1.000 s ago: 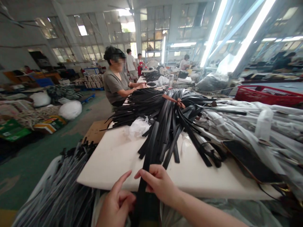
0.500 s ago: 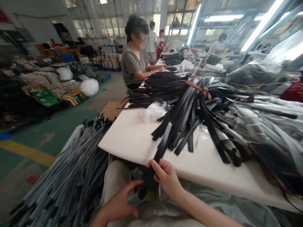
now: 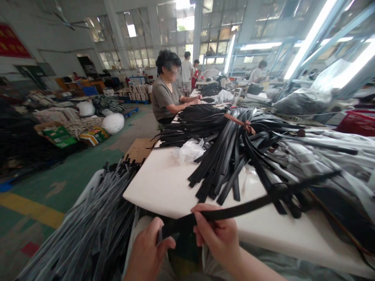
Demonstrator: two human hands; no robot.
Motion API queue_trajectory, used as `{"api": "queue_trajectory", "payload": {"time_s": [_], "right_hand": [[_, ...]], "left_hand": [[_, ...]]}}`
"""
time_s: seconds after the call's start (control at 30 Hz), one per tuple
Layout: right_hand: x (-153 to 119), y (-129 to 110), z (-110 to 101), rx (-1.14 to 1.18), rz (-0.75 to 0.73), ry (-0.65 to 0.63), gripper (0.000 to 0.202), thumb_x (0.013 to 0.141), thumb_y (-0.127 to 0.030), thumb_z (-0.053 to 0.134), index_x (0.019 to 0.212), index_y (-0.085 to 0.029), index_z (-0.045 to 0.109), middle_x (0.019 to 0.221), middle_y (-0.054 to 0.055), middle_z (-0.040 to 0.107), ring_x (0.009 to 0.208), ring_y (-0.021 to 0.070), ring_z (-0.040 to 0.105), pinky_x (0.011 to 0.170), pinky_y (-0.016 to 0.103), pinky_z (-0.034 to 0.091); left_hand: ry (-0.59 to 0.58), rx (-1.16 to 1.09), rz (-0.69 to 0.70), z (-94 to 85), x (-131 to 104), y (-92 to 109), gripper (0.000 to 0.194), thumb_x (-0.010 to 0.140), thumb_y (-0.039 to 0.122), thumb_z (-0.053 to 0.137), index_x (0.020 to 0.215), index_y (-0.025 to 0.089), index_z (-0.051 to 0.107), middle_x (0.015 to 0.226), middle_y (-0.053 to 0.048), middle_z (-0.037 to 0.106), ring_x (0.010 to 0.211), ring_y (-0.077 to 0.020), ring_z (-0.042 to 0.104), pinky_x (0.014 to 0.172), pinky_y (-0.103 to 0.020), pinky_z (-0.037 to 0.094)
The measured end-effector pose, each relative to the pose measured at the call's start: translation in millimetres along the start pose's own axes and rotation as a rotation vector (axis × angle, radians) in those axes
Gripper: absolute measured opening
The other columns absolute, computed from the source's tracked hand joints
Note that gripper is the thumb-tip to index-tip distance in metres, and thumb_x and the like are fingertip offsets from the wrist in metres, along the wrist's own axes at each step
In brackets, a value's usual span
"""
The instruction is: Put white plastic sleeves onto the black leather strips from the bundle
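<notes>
Since half a second ago the black strap has swung from pointing into the strap pile to lying crosswise along the white table near edge. The left hand pinches its near end; the right hand grips it just beside. Its far end blurs rightward. The red crate, beyond the pile, is cut off, its contents unclear.

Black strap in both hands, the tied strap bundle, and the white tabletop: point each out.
black strap (image 3: 234,211), head view, mid-length past the right hand.
tied strap bundle (image 3: 222,156), head view, fanned strap ends.
white tabletop (image 3: 158,183), head view, bare left part.
</notes>
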State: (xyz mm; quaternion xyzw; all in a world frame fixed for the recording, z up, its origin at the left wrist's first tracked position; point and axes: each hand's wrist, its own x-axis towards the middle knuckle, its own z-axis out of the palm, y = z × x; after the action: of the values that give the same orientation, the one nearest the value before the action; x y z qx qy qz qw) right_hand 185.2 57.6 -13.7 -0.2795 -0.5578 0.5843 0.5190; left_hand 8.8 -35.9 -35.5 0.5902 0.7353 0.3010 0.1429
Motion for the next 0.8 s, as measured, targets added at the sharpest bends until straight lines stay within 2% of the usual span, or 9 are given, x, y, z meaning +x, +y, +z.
{"api": "queue_trajectory", "payload": {"time_s": [0.13,0.23,0.37,0.43,0.5,0.57,0.67,0.73,0.8], "right_hand": [[8.3,-5.5,-5.7,0.050,0.060,-0.053,0.021,0.090,-0.039,0.066,0.091,-0.018,0.068,0.053,-0.002,0.062,0.033,0.0080,0.056,0.032,0.011,0.040],[17.7,-27.5,-17.0,0.031,0.072,-0.052,0.024,0.089,-0.041,0.067,0.093,-0.017,0.068,0.051,-0.003,0.060,0.032,0.0064,0.054,0.032,0.010,0.037],[19.9,-63.2,-23.1,0.015,0.071,-0.025,0.021,0.089,-0.039,0.068,0.092,-0.018,0.069,0.053,-0.002,0.062,0.035,0.0066,0.056,0.034,0.011,0.040],[17.2,-70.1,-20.3,0.002,0.049,-0.030,0.018,0.091,-0.037,0.066,0.093,-0.020,0.069,0.056,-0.002,0.062,0.037,0.0068,0.057,0.036,0.011,0.042],[13.7,-65.3,-14.6,-0.036,-0.006,-0.108,0.017,0.093,-0.036,0.062,0.095,-0.020,0.069,0.059,-0.001,0.063,0.039,0.0079,0.059,0.036,0.012,0.042],[11.1,-52.1,-9.0,-0.118,-0.079,-0.223,0.016,0.094,-0.032,0.059,0.095,-0.020,0.070,0.063,0.000,0.065,0.041,0.0090,0.061,0.040,0.015,0.046],[12.0,-31.4,-9.1,-0.094,-0.087,-0.368,0.018,0.092,-0.034,0.060,0.100,-0.020,0.069,0.063,0.000,0.064,0.041,0.0085,0.057,0.042,0.017,0.046],[16.6,-24.1,-16.2,0.015,0.019,-0.277,0.027,0.090,-0.042,0.064,0.101,-0.019,0.067,0.055,-0.004,0.056,0.035,0.0062,0.047,0.034,0.015,0.034],[22.0,-21.6,-23.2,0.088,0.122,-0.027,0.032,0.088,-0.050,0.065,0.092,-0.018,0.065,0.045,-0.009,0.044,0.031,0.0042,0.036,0.030,0.013,0.021]], "left_hand": [[0.169,0.247,0.243,-16.4,11.1,11.0,0.049,0.088,0.070,0.035,0.076,0.025,0.048,0.061,0.002,0.063,0.057,-0.0191,0.066,0.051,-0.027,0.045],[0.289,0.414,0.450,-31.5,17.1,20.0,0.046,0.093,0.065,0.030,0.084,0.024,0.048,0.063,0.003,0.064,0.055,-0.0177,0.067,0.049,-0.026,0.047],[0.344,0.517,0.586,-53.5,23.3,39.7,0.049,0.098,0.056,0.016,0.091,0.021,0.049,0.070,-0.002,0.066,0.060,-0.0186,0.068,0.056,-0.027,0.052],[0.369,0.556,0.629,-59.6,27.0,51.4,0.050,0.098,0.057,0.015,0.090,0.021,0.048,0.071,-0.004,0.066,0.062,-0.0193,0.069,0.057,-0.028,0.053],[0.359,0.578,0.643,-58.7,30.7,61.1,0.050,0.096,0.059,0.016,0.085,0.021,0.046,0.068,-0.003,0.064,0.059,-0.0195,0.068,0.054,-0.029,0.052],[0.300,0.577,0.630,-51.3,33.5,65.8,0.048,0.096,0.060,0.015,0.079,0.024,0.043,0.062,-0.001,0.061,0.053,-0.0196,0.065,0.047,-0.031,0.048],[0.202,0.563,0.597,-36.9,34.3,61.0,0.044,0.099,0.054,0.018,0.076,0.024,0.042,0.061,0.000,0.061,0.053,-0.0206,0.065,0.045,-0.032,0.047],[0.169,0.557,0.546,-31.0,33.1,52.8,0.045,0.099,0.054,0.020,0.077,0.024,0.045,0.063,-0.001,0.063,0.055,-0.0212,0.067,0.046,-0.033,0.048],[0.146,0.564,0.488,-28.8,31.8,45.5,0.046,0.098,0.055,0.022,0.078,0.022,0.046,0.064,-0.002,0.064,0.058,-0.0217,0.068,0.048,-0.033,0.050]]}}
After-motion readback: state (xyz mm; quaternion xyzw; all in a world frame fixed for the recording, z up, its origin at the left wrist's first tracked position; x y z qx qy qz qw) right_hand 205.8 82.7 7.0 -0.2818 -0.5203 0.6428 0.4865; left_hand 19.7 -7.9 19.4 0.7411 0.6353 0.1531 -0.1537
